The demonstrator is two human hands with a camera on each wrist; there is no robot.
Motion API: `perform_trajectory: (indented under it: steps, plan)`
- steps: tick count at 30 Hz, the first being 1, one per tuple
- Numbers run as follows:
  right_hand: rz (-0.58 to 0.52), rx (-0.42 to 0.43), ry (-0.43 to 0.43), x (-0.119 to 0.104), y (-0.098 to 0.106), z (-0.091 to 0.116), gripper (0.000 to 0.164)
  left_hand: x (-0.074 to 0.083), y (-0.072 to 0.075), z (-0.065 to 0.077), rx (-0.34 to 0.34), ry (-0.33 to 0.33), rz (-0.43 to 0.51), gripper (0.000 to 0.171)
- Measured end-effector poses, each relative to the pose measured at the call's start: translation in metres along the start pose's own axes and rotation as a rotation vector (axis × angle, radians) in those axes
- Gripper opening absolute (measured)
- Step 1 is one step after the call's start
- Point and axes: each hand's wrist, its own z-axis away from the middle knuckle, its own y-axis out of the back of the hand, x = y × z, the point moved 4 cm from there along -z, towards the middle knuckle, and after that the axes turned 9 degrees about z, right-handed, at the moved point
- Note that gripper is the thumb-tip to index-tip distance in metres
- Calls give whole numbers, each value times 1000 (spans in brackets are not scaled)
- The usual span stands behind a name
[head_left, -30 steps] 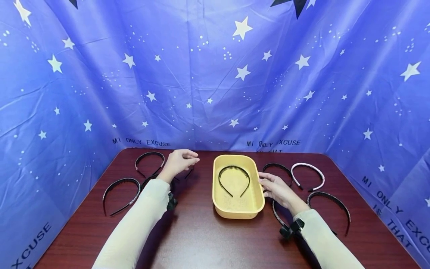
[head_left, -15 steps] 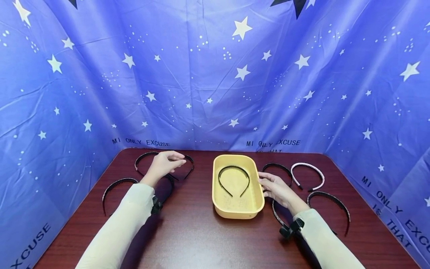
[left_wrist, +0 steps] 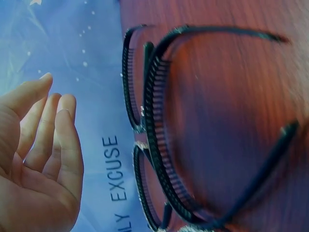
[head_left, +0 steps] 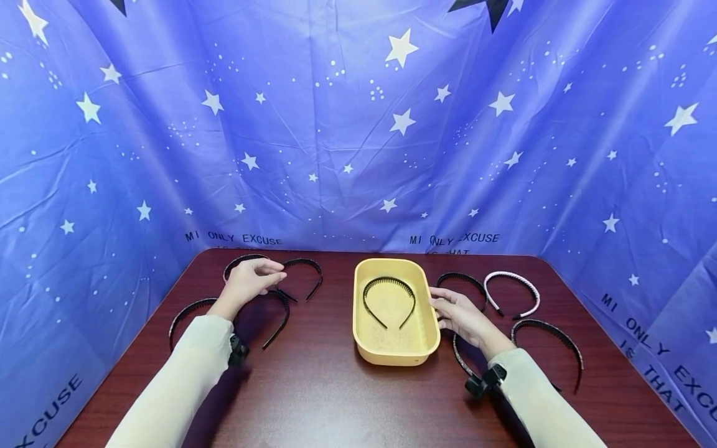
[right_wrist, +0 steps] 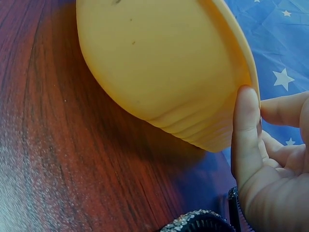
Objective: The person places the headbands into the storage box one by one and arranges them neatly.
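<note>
My left hand hovers over the left group of headbands, with thumb and fingers apart and nothing held, as the left wrist view also shows. Below it lie a black toothed headband, another at the back and one further left; a fourth is partly hidden by the hand. In the middle stands a yellow plastic tub with one black toothed headband lying inside. At its right edge, my right hand pinches the rim between thumb and fingers.
To the right of the tub lie several headbands: a pink-white one, a black one behind the hand, a dark one at the front right and a glittery one under the right wrist. A starry blue curtain surrounds the brown table.
My left hand has moved left, away from the tub and across the left headbands, uncovering the back one and the front one. The right hand and tub stay in place.
</note>
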Motion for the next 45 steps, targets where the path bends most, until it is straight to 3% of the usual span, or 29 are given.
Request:
perform_trajectory:
  steps: [22, 33, 45]
  plan:
    - [-8, -6, 2, -1, 0, 0, 58, -36, 39, 18, 70, 51, -104, 37]
    - [-15, 1, 0, 0, 1, -1, 57, -52, 45, 26, 68, 56, -160, 31]
    - [-34, 4, -6, 2, 0, -2, 57, -54, 41, 27, 47, 37, -182, 27]
